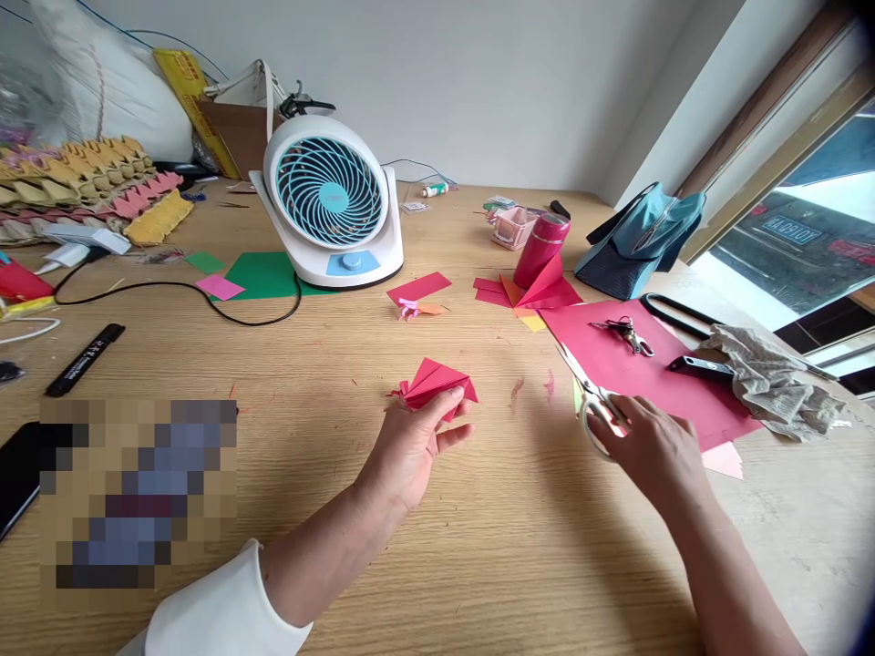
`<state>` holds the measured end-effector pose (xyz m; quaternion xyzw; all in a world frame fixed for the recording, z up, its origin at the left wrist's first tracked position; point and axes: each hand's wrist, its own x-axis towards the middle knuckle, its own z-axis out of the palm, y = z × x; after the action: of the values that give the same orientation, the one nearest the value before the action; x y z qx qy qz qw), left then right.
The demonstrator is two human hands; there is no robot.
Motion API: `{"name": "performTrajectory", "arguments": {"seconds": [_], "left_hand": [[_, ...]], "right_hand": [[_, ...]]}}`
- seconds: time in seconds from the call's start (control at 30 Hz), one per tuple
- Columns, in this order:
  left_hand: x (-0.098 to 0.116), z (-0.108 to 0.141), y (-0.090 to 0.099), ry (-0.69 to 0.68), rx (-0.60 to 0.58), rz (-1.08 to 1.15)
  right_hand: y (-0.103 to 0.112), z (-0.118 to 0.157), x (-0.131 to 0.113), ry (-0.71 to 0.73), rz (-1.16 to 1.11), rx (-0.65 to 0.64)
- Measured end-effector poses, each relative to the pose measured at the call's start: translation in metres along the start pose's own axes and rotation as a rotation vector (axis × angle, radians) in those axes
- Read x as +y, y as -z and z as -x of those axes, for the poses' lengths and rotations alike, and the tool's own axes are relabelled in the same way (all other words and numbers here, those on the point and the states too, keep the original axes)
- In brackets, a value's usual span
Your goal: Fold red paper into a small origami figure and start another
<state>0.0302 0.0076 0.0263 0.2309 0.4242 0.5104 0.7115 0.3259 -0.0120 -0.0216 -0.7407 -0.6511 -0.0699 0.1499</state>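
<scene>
Pinched between the thumb and fingers of my left hand [406,451] is a folded piece of red paper [434,376], with a narrow, curled part sticking out on its left. It is held just above the table. My right hand [653,446] has its fingers at the handles of white-handled scissors [581,375], partly covering them. The scissor blades point away to the upper left, at the left edge of a large red paper sheet [608,339]. A small pink and orange paper piece [414,309] lies beyond my left hand.
A white fan [334,200] stands at the back on green paper [256,273]. A red bottle [542,251] and a blue bag [639,241] are at the back right. Keys [629,335], a stapler-like black object [701,367] and a crumpled cloth [772,383] lie right. A black marker [86,360] lies left.
</scene>
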Motion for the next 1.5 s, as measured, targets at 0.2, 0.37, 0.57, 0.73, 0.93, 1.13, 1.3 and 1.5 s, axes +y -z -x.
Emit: {"name": "performTrajectory", "arguments": {"seconds": [0.2,0.37,0.57,0.73,0.93,1.13,1.3,1.5], "left_hand": [[-0.004,-0.001,0.002,-0.001,-0.006,-0.017],[-0.004,0.002,0.001,0.017,-0.029,-0.025],[-0.013,0.01,-0.003,0.063,-0.068,-0.062],[-0.02,0.016,-0.006,0.09,-0.086,-0.145],[-0.015,0.011,-0.003,0.026,-0.23,-0.325],[-0.016,-0.002,0.005,-0.059,-0.32,-0.528],[-0.029,-0.013,0.017,-0.198,-0.336,-0.727],[-0.034,-0.015,0.019,-0.353,-0.313,-0.899]], "right_hand": [[0.001,-0.002,0.048,-0.202,0.171,-0.201],[0.012,0.002,0.043,-0.195,0.102,-0.138],[0.043,0.001,-0.069,-0.016,-0.976,-0.237],[0.046,-0.004,-0.13,0.08,-1.319,-0.471],[0.035,-0.001,-0.122,0.068,-1.279,-0.403],[0.028,0.003,-0.113,0.072,-1.197,-0.392],[0.012,0.008,-0.109,0.048,-1.267,-0.446],[-0.005,0.019,-0.11,0.047,-1.268,-0.521]]}}
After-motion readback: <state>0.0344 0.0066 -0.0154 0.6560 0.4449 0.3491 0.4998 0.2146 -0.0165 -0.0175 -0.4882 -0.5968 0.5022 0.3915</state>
